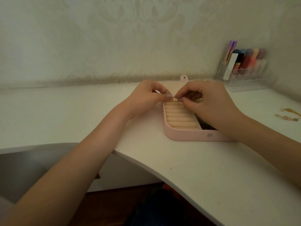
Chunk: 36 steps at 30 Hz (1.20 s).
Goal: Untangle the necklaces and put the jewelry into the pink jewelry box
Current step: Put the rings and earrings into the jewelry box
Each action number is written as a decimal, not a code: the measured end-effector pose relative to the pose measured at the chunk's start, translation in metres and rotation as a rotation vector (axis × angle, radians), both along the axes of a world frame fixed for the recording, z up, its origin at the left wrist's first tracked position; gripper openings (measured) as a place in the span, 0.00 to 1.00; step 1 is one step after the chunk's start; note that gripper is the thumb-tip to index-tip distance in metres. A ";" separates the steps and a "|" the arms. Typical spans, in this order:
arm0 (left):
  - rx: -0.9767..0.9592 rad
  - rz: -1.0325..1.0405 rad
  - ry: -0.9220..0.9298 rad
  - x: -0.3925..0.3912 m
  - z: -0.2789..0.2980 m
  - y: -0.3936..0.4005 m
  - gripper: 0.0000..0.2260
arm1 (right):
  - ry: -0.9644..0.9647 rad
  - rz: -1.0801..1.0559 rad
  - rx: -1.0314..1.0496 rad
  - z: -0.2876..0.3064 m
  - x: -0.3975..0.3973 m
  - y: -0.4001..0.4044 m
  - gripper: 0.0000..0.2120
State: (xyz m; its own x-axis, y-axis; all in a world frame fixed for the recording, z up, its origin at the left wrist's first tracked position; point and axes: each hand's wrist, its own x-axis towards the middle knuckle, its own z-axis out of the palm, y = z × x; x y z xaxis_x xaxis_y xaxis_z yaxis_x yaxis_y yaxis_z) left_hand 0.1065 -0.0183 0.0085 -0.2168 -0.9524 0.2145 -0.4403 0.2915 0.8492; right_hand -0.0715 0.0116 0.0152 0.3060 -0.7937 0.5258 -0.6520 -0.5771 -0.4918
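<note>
- Left hand (146,97) and right hand (206,101) meet at frame centre, each grip pinching a small gold piece (174,100), too tiny to make out
- They hold it above the far end of the open pink box (184,135); right hand hides the box's right half
- More gold chains (287,115) lie blurred at the right edge
- White curved worktop (187,168), patterned wall, clear organizer (242,67) upper right

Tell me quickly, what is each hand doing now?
Left hand: pinching a small gold jewelry piece above the pink jewelry box.
Right hand: pinching the same piece from the other side.
</note>
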 end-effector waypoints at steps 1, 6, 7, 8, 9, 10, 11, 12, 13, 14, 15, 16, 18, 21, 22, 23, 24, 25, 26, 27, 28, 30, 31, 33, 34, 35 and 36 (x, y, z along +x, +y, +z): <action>-0.002 0.007 -0.006 0.000 0.000 0.000 0.05 | -0.002 0.001 0.004 0.000 0.000 0.000 0.09; 0.008 -0.005 0.016 0.000 0.002 0.003 0.03 | 0.004 0.036 0.025 0.000 0.002 0.003 0.09; 0.026 -0.010 0.042 0.000 0.002 0.003 0.03 | -0.006 0.049 0.035 0.000 0.002 0.003 0.09; 0.044 -0.014 0.067 0.000 0.003 0.004 0.04 | -0.015 0.059 0.044 0.001 0.003 0.004 0.09; 0.060 -0.018 0.085 -0.001 0.003 0.004 0.04 | -0.021 0.066 0.048 0.001 0.003 0.004 0.09; 0.070 -0.021 0.093 -0.002 0.004 0.005 0.04 | -0.023 0.069 0.048 0.001 0.003 0.004 0.09; 0.072 -0.024 0.093 -0.002 0.004 0.006 0.03 | -0.024 0.071 0.046 0.001 0.003 0.004 0.09; 0.068 -0.028 0.086 -0.003 0.004 0.006 0.03 | -0.026 0.071 0.041 0.001 0.002 0.003 0.09; 0.060 -0.028 0.077 -0.003 0.005 0.007 0.02 | -0.027 0.070 0.038 0.000 0.002 0.003 0.09; 0.053 -0.026 0.065 -0.003 0.006 0.008 0.02 | -0.027 0.069 0.038 0.000 0.002 0.003 0.09; 0.049 -0.020 0.050 -0.003 0.006 0.009 0.02 | -0.023 0.068 0.039 0.000 0.002 0.003 0.09; 0.045 -0.013 0.033 -0.002 0.007 0.009 0.03 | -0.017 0.066 0.041 0.000 0.002 0.002 0.09; 0.026 -0.006 -0.004 -0.001 0.007 0.011 0.02 | -0.011 0.065 0.044 0.000 0.001 0.003 0.09; -0.066 0.007 -0.060 0.000 0.004 0.010 0.01 | -0.020 0.069 0.049 0.000 0.001 0.003 0.07; -0.088 0.012 -0.072 0.000 0.003 0.009 0.02 | -0.020 0.069 0.047 0.000 0.001 0.003 0.07; -0.091 0.013 -0.077 0.001 0.003 0.009 0.03 | -0.019 0.069 0.047 0.000 0.000 0.003 0.07; -0.084 0.010 -0.080 0.001 0.003 0.010 0.04 | -0.018 0.071 0.049 0.000 0.001 0.003 0.07; -0.070 0.007 -0.078 0.001 0.004 0.010 0.04 | -0.016 0.074 0.055 0.000 0.001 0.003 0.07; -0.056 0.008 -0.070 0.000 0.004 0.010 0.04 | -0.011 0.076 0.061 0.000 0.001 0.004 0.07; -0.043 0.018 -0.058 0.000 0.005 0.010 0.05 | -0.002 0.076 0.064 0.000 0.002 0.004 0.08; -0.035 0.037 -0.046 -0.001 0.005 0.009 0.06 | 0.006 0.075 0.065 0.000 0.002 0.004 0.08; -0.021 0.072 -0.035 -0.003 0.004 0.006 0.05 | 0.010 0.075 0.066 0.001 0.002 0.005 0.09; -0.020 0.072 -0.036 -0.004 0.003 0.006 0.04 | 0.012 0.074 0.065 0.001 0.002 0.005 0.09; -0.063 0.046 -0.069 -0.008 0.001 0.007 0.06 | 0.033 0.054 0.059 0.002 0.002 0.005 0.09; -0.104 0.035 -0.100 -0.009 0.000 0.007 0.08 | 0.051 0.035 0.054 0.002 0.002 0.005 0.09; -0.146 0.030 -0.130 -0.010 -0.001 0.008 0.10 | 0.071 0.014 0.046 0.002 0.002 0.005 0.09; -0.185 0.030 -0.153 -0.010 -0.002 0.008 0.10 | 0.091 -0.005 0.040 0.002 0.002 0.005 0.09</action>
State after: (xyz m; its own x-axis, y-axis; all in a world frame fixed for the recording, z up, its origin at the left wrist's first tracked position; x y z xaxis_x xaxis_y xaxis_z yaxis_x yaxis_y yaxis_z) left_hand 0.0962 -0.0108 0.0062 -0.2323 -0.9066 0.3524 -0.5707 0.4204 0.7054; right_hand -0.0694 0.0170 0.0175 0.3475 -0.8149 0.4638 -0.6977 -0.5552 -0.4527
